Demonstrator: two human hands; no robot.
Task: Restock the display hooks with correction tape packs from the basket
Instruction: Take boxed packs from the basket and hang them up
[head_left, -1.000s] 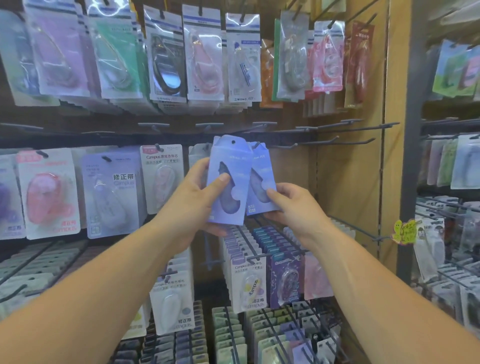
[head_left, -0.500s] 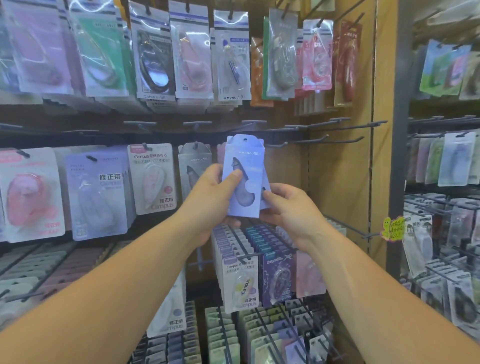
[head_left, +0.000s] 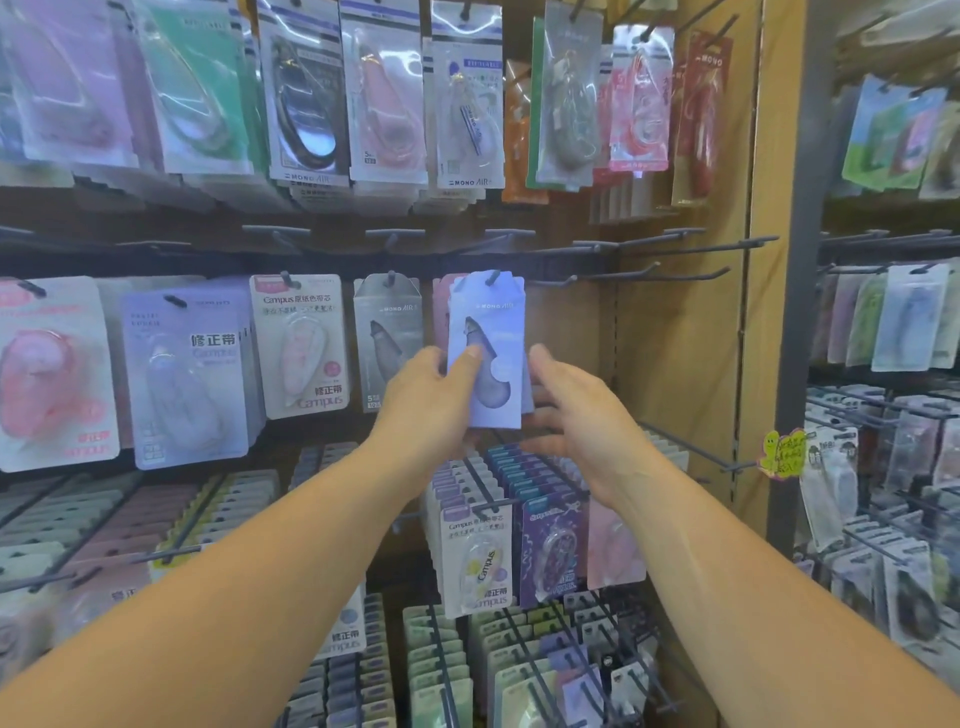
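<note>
A lilac correction tape pack (head_left: 493, 353) hangs with its punched hole on a dark display hook (head_left: 492, 277) in the middle row. My left hand (head_left: 428, 400) grips the pack's lower left edge, thumb on its front. My right hand (head_left: 576, 415) is just right of the pack, its fingers spread and loosely bent, touching the right edge of a second pack half hidden behind the first. A grey pack (head_left: 387, 343) hangs on the hook to the left. The basket is out of view.
Rows of packaged correction tapes fill the pegboard above, left and below. Bare hooks (head_left: 675, 275) jut out to the right of the lilac pack. A wooden side panel (head_left: 691, 322) and a grey metal post (head_left: 795, 312) stand at the right, with another rack beyond.
Both hands moved forward and up to the rack. The lilac packs went from being held in front of the display onto the hook, and my right hand loosened its hold.
</note>
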